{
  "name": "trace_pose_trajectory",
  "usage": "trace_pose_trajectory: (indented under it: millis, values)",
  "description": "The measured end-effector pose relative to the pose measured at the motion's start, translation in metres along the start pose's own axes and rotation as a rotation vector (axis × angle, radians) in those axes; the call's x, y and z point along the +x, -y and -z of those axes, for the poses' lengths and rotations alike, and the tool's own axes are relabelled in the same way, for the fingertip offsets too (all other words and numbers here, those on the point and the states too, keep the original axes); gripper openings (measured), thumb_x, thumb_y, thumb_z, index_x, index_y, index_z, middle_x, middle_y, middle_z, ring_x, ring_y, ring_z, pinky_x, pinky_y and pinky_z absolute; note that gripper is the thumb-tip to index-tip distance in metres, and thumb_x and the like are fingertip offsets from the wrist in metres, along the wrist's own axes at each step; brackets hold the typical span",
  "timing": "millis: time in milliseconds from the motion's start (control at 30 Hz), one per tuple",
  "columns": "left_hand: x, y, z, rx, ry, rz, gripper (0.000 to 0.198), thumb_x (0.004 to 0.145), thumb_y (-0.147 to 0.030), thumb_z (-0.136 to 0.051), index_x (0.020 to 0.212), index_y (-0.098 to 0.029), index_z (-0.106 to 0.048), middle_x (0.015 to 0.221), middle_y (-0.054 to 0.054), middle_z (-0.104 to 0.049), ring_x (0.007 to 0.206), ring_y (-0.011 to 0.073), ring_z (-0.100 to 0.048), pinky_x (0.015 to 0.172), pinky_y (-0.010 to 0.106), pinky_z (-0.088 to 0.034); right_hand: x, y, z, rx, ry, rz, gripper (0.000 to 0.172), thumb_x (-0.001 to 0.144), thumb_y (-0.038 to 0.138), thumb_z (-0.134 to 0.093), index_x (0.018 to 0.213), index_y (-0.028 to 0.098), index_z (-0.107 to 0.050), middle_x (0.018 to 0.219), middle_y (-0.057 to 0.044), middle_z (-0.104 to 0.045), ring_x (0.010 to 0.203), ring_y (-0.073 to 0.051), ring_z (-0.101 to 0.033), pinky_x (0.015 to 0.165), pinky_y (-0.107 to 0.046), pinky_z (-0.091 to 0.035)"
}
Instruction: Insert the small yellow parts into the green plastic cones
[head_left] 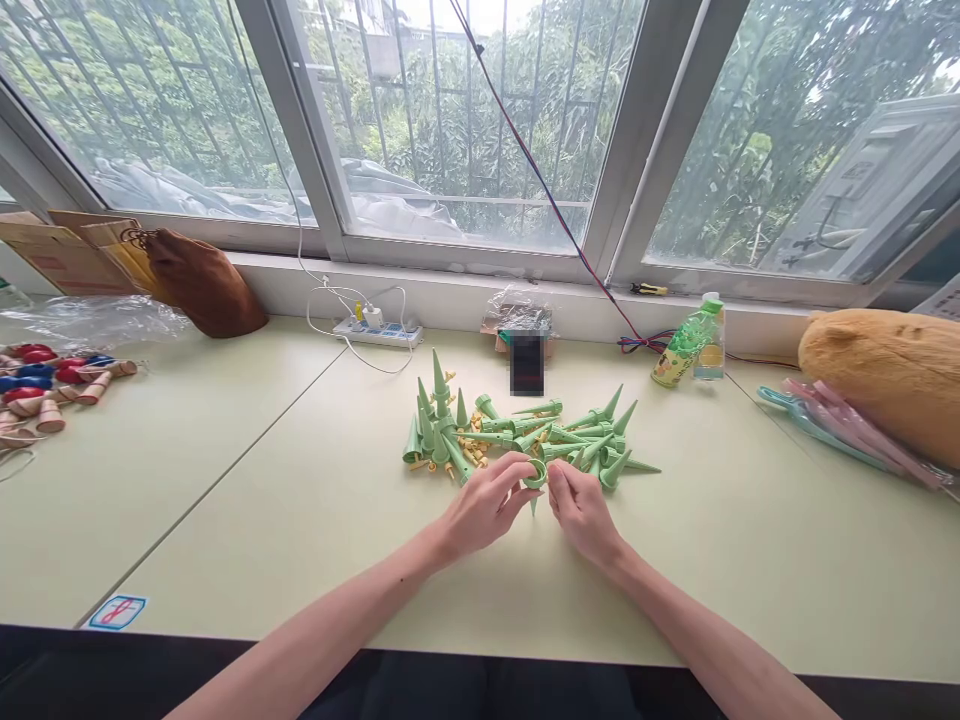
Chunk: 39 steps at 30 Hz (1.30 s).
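Head view: At a pale worktop [300, 520], a person's left hand [486, 503] grips a green spike [537, 480] by its ring-shaped end, fingers closed on the left of the rim. Just right of that rim is the right hand [583, 508], fingers pinched narrow; can't tell what, if anything, is in them. The spike sits b/w both hands, on the near side of a heap of green spikes [536, 424] w/ yellow pcs. [472, 440] mixed in. Its long axis runs from the open ring, facing up, to a tip below, pointing down or twd. the near edge, unclear which. Left hand's in contact, so nearer; right fingertips are approx. level w/ the opening.
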<state>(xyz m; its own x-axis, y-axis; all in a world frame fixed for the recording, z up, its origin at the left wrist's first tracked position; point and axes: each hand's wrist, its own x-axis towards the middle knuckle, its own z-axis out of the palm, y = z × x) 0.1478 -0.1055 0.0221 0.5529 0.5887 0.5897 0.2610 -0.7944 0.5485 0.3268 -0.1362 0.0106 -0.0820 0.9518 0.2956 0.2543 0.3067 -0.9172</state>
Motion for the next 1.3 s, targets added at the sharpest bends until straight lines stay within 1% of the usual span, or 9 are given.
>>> trace_pose_trajectory:
  millis: [267, 433, 567, 600, 700, 833, 967, 1133, 1300]
  values:
    - [-0.001, -0.001, 0.000, 0.044, -0.011, -0.011, 0.016, 0.098, -0.019, -0.049, 0.114, -0.022, -0.048, 0.109, 0.008, -0.065, 0.062, 0.0082, -0.057, 0.054, 0.020, -0.049, 0.000, 0.001, 0.000, 0.036, -0.009, -0.005, 0.044, 0.102, 0.047, -0.037, 0.066, 0.022, -0.035, 0.054, 0.005, -0.035, 0.048, -0.010, -0.030, 0.044, -0.025, -0.027]
    - [0.004, -0.007, -0.001, -0.099, -0.019, 0.136, 0.029, 0.094, -0.031, -0.059, 0.118, -0.022, -0.045, 0.096, 0.003, -0.061, 0.063, 0.0088, -0.059, 0.050, 0.017, -0.047, 0.000, 0.001, -0.002, 0.069, -0.030, -0.035, 0.044, 0.102, 0.048, -0.038, 0.067, 0.022, -0.036, 0.057, 0.005, -0.034, 0.049, -0.010, -0.029, 0.044, -0.024, -0.026]
    - [0.010, -0.014, 0.002, -0.247, -0.090, 0.269, 0.023, 0.097, -0.039, -0.052, 0.109, -0.020, -0.047, 0.104, 0.005, -0.058, 0.062, 0.0069, -0.058, 0.050, 0.018, -0.049, 0.000, 0.000, -0.002, 0.093, -0.045, -0.058, 0.042, 0.103, 0.048, -0.037, 0.069, 0.022, -0.037, 0.058, 0.005, -0.035, 0.048, -0.010, -0.029, 0.043, -0.024, -0.025]
    - [0.012, -0.015, 0.003, -0.281, -0.114, 0.303, 0.022, 0.097, -0.040, -0.050, 0.104, -0.019, -0.049, 0.100, 0.005, -0.059, 0.060, 0.0066, -0.058, 0.051, 0.019, -0.049, -0.001, -0.001, -0.002, 0.097, -0.047, -0.057, 0.042, 0.103, 0.048, -0.037, 0.069, 0.022, -0.037, 0.059, 0.005, -0.035, 0.048, -0.010, -0.029, 0.043, -0.024, -0.025]
    - [0.014, -0.015, 0.005, -0.387, -0.139, 0.412, 0.034, 0.098, -0.047, -0.045, 0.086, -0.017, -0.051, 0.070, -0.001, -0.057, 0.049, 0.0070, -0.053, 0.045, 0.017, -0.043, -0.001, -0.002, -0.002, 0.106, -0.042, -0.036, 0.042, 0.103, 0.048, -0.036, 0.070, 0.023, -0.037, 0.059, 0.005, -0.035, 0.048, -0.010, -0.029, 0.044, -0.024, -0.025]
    - [0.013, -0.011, 0.004, -0.512, -0.067, 0.532, 0.059, 0.098, -0.058, -0.037, 0.063, -0.014, -0.053, 0.046, -0.002, -0.050, 0.037, 0.0073, -0.046, 0.040, 0.018, -0.035, -0.001, -0.001, -0.001, 0.088, -0.016, 0.001, 0.040, 0.104, 0.047, -0.036, 0.072, 0.022, -0.040, 0.058, 0.005, -0.036, 0.049, -0.011, -0.030, 0.045, -0.024, -0.026]
    - [0.013, -0.011, 0.002, -0.593, 0.060, 0.621, 0.070, 0.097, -0.063, -0.035, 0.055, -0.011, -0.059, 0.042, 0.002, -0.052, 0.033, 0.0078, -0.046, 0.040, 0.020, -0.036, -0.002, 0.000, -0.001, 0.060, 0.022, 0.021, 0.040, 0.104, 0.046, -0.036, 0.073, 0.021, -0.043, 0.058, 0.005, -0.039, 0.050, -0.011, -0.032, 0.046, -0.024, -0.028]
    - [0.014, -0.011, 0.006, -0.661, 0.151, 0.631, 0.062, 0.097, -0.059, -0.039, 0.065, -0.011, -0.061, 0.048, 0.003, -0.057, 0.037, 0.0090, -0.051, 0.045, 0.021, -0.040, -0.001, -0.003, 0.000, 0.068, 0.037, 0.002, 0.040, 0.104, 0.047, -0.035, 0.074, 0.022, -0.043, 0.058, 0.005, -0.039, 0.048, -0.010, -0.032, 0.044, -0.024, -0.027]
    - [0.013, -0.009, 0.009, -0.672, 0.198, 0.619, 0.051, 0.097, -0.057, -0.043, 0.072, -0.014, -0.054, 0.053, 0.001, -0.060, 0.040, 0.0089, -0.053, 0.045, 0.020, -0.040, 0.000, -0.003, 0.000, 0.062, 0.044, -0.005, 0.039, 0.104, 0.048, -0.035, 0.074, 0.022, -0.041, 0.057, 0.006, -0.038, 0.046, -0.010, -0.030, 0.044, -0.024, -0.027]
